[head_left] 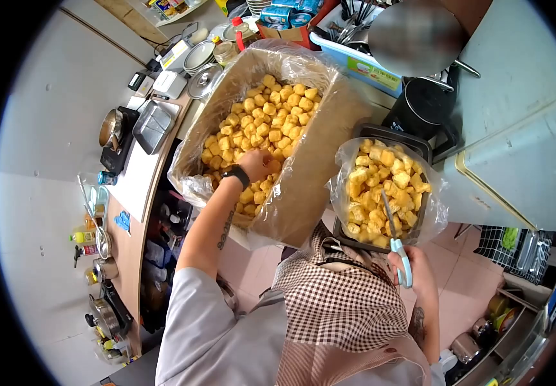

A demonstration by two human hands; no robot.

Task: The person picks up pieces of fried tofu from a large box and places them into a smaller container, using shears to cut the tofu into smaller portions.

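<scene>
My left hand (257, 165), with a black watch (235, 172) on its wrist, reaches into a cardboard box (316, 128) lined with clear plastic. Golden fried tofu puffs (262, 116) fill the box, and the curled fingers sit among them, so what they grip is hidden. In my right hand (416, 273) is a pair of scissors (396, 241) with light blue handles. The blades point over a plastic-lined dark tray (425, 147) heaped with cut tofu puffs (374, 193). Whether the blades touch the pieces is hard to tell.
Behind the tray stands a black lidded pot (419, 106), beside a blue bin of utensils (361, 64). Jars (225, 51) and metal lids (204, 80) crowd the box's far left. A side counter holds a steel tray (154, 125) and pans. A pale cabinet (516, 161) bounds the right.
</scene>
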